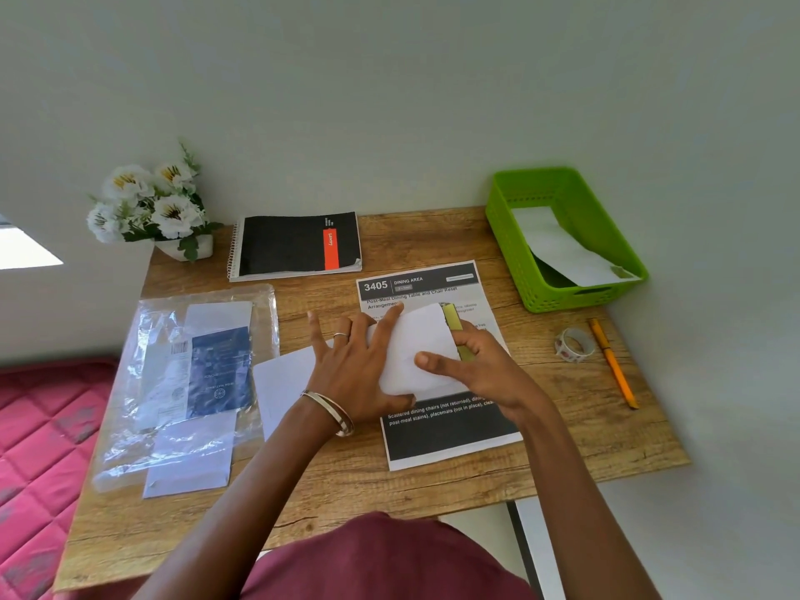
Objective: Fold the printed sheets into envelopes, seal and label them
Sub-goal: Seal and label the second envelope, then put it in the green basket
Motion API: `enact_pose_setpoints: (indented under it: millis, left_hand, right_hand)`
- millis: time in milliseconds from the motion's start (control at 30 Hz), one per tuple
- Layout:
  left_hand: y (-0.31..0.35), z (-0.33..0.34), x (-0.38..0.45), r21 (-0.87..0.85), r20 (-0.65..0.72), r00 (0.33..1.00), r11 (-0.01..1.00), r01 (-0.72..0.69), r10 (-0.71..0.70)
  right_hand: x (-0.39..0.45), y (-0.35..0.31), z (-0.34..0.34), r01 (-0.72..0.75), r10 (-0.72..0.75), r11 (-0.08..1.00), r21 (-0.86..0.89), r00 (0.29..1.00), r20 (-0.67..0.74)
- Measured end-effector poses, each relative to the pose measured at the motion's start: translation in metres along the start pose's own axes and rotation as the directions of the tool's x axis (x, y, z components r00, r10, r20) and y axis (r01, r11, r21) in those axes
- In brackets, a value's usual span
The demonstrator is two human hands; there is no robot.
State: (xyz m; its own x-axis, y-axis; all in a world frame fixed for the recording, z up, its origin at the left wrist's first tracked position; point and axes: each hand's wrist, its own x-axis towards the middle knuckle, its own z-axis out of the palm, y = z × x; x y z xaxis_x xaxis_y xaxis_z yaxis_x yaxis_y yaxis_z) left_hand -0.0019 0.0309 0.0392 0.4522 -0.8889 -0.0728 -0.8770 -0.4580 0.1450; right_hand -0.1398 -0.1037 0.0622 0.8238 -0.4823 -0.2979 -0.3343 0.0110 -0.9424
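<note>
The printed sheet (437, 365) carries the only clear text. Its dark header band reads "3405" in large white figures, then "DINING AREA". Below the band stands the heading "Post-Meal Dining Table and Chair Reset Arrangement", partly covered. In the sheet's dark lower block, white letters read "Scattered dining chairs (not returned), dining…" and "post-meal stains), placemats (not in place), clea…", cut off at the right. Beyond the sheet, the black notebook (296, 246) has an orange strip with a word too small to read. Left of the sheet, the packet (203, 370) in clear plastic shows a barcode and faint, unreadable print.
</note>
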Motion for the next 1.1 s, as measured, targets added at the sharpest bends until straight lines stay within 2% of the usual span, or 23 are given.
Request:
enact_pose_setpoints:
  millis: [67,133,200,333,467,567,700,867,1033,1100]
  left_hand:
    - [0.000,0.002,-0.001,-0.003,0.006,1.000,1.000,0.005,-0.005]
    - [0.000,0.003,-0.001,-0.023,0.016,1.000,0.999,0.027,-0.026]
    - [0.001,0.001,-0.001,-0.085,0.059,0.997,0.995,0.057,-0.052]
    - [0.004,-0.008,0.002,-0.273,0.112,0.991,0.957,0.102,-0.074]
    - [0.009,-0.025,0.009,-0.572,0.008,0.986,0.808,0.140,-0.165]
    - [0.009,-0.040,0.017,-0.739,-0.055,0.970,0.663,0.119,-0.236]
    - [0.006,-0.054,0.029,-0.876,0.010,0.961,0.462,0.141,-0.275]
    - [0.009,-0.061,0.038,-0.907,0.047,0.959,0.391,0.159,-0.281]
    - [0.017,-0.061,0.040,-0.908,0.016,0.962,0.398,0.129,-0.274]
    - [0.020,-0.062,0.040,-0.912,0.016,0.957,0.387,0.131,-0.288]
  right_hand:
    - [-0.001,0.000,-0.003,-0.012,0.012,1.000,-0.018,0.999,0.044]
    - [-0.001,0.002,-0.003,0.003,-0.003,1.000,0.018,1.000,0.011]
    - [-0.002,0.006,0.002,0.051,-0.032,0.991,0.123,0.989,-0.147]
    - [-0.003,0.009,0.012,0.185,-0.039,0.943,0.275,0.887,-0.460]
    - [-0.003,0.004,0.011,0.270,-0.020,0.896,0.353,0.818,-0.575]
    - [-0.001,0.000,0.014,0.303,-0.097,0.916,0.263,0.803,-0.588]
    - [0.000,-0.001,0.019,0.324,-0.157,0.921,0.214,0.814,-0.559]
    - [-0.003,-0.002,0.020,0.290,-0.174,0.943,0.165,0.849,-0.498]
    - [-0.008,-0.008,0.017,0.335,-0.266,0.937,0.097,0.866,-0.424]
    - [-0.009,-0.015,0.016,0.313,-0.237,0.941,0.131,0.884,-0.404]
